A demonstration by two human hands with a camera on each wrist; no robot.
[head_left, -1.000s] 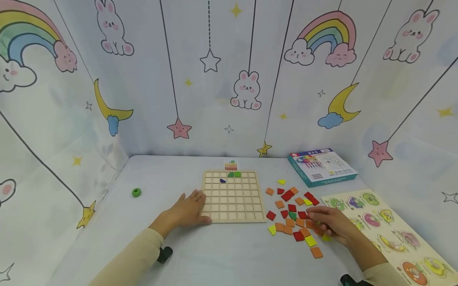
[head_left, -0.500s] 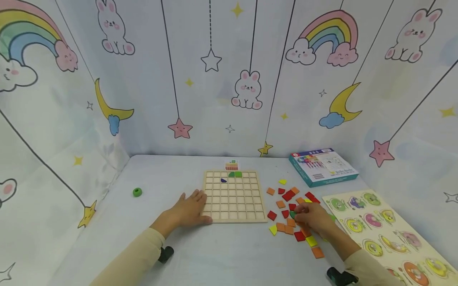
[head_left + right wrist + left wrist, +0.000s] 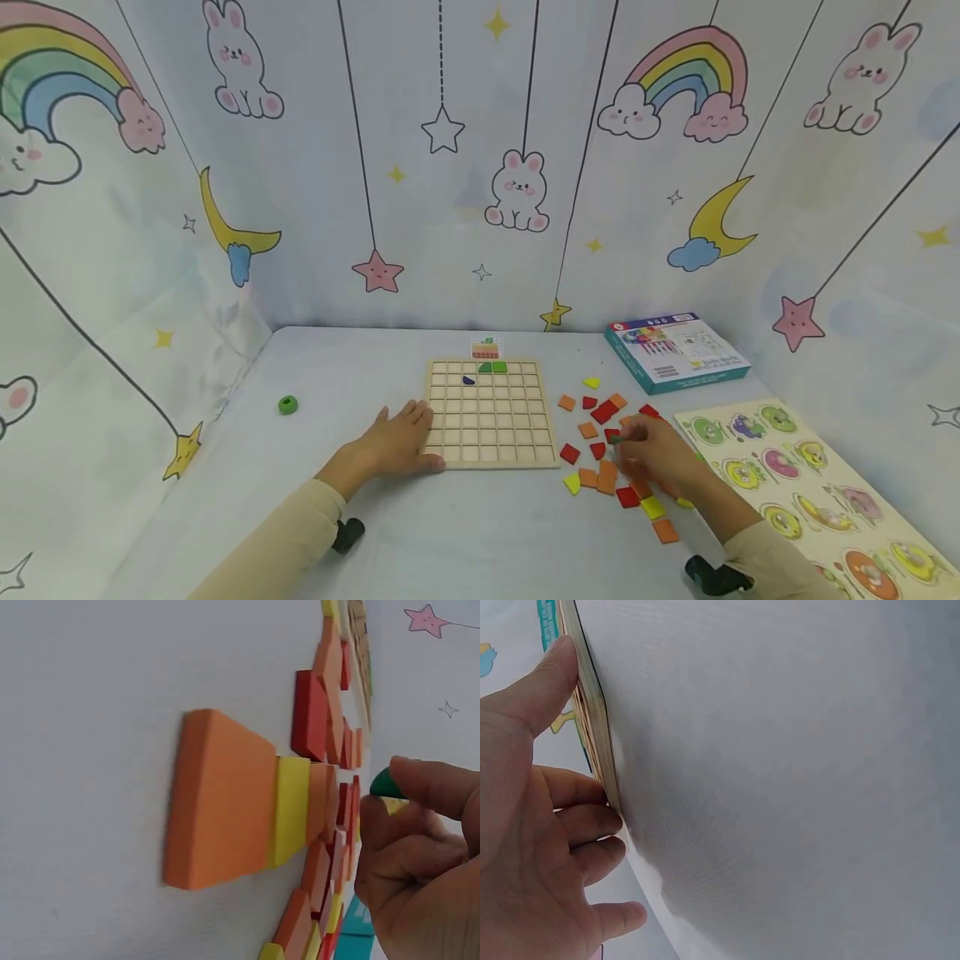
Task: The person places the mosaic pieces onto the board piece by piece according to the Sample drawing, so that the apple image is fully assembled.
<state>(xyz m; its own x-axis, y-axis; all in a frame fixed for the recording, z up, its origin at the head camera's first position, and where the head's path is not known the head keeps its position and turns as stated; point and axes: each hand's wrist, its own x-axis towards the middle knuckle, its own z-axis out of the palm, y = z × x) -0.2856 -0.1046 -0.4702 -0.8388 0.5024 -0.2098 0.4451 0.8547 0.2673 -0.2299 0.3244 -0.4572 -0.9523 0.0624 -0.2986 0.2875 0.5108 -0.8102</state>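
My left hand [image 3: 393, 437] rests at the left edge of a wooden grid board [image 3: 491, 457], its fingers laid over the rim and the thumb by the near corner. In the left wrist view the thumb and fingertips touch the board's side. Two green pieces [image 3: 499, 367] sit side by side in the board's top row, and a dark blue piece [image 3: 468, 381] lies just below them to the left. Over the scattered pieces, my right hand [image 3: 660, 457] pinches a green piece with a curved edge [image 3: 385, 784] between thumb and index finger.
Red, orange and yellow pieces [image 3: 663, 531] lie loose right of the board. A small picture card [image 3: 487, 348] stands behind it. A teal-sided box [image 3: 678, 354] lies at the back right, a fruit-picture sheet [image 3: 817, 500] at the right. Far left is a green ring [image 3: 287, 405].
My right hand has moved left over the pieces, and the green piece that lay among them is now lifted between its fingertips. The left hand stays at the board's edge.
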